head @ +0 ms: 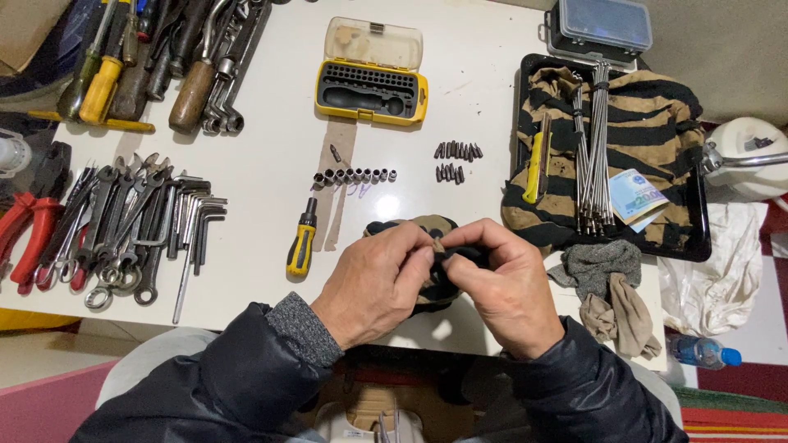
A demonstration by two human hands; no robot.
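Pretty crowded white tabletop (271, 246) here. Far left there's red-handled pliers (25, 234), then a fanned pile of wrenches (115, 226) w/ a bunch of hex keys (193, 217) just beside. Top left corner is a heap of screwdrivers (98, 66) w/ yellow and wooden handles, plus more spanners.

Straight ahead of the hands: a little black/yellow stubby screwdriver (302, 246), a neat row of small sockets (355, 175), and two short rows of driver bits (455, 160) further right. Behind those sits a yellow bit case (371, 86), rectangular, clear lid flipped up, black insert inside. A dark box w/ a clear bluish lid (599, 25) is at the top right edge.

Right side: black tray (698, 238) lined w/ a tan/black striped cloth (648, 107), a bundle of thin metal rods (595, 148) on it, a yellow-handled tool (535, 168), and a blue-ish banknote (636, 197). Grey and beige rags (611, 287) lie near the tray's front corner. Blue-capped bottle (706, 353) is on the floor.

Both hands meet at the near tabletop edge, nothing between them and the cam. Left hand (377, 283) and right hand (505, 283) are pinched narrow on a dark striped rag (427, 234), fingertips touching, w/ a tiny brownish piece (438, 244) nipped betw them – too small to tell what it is.
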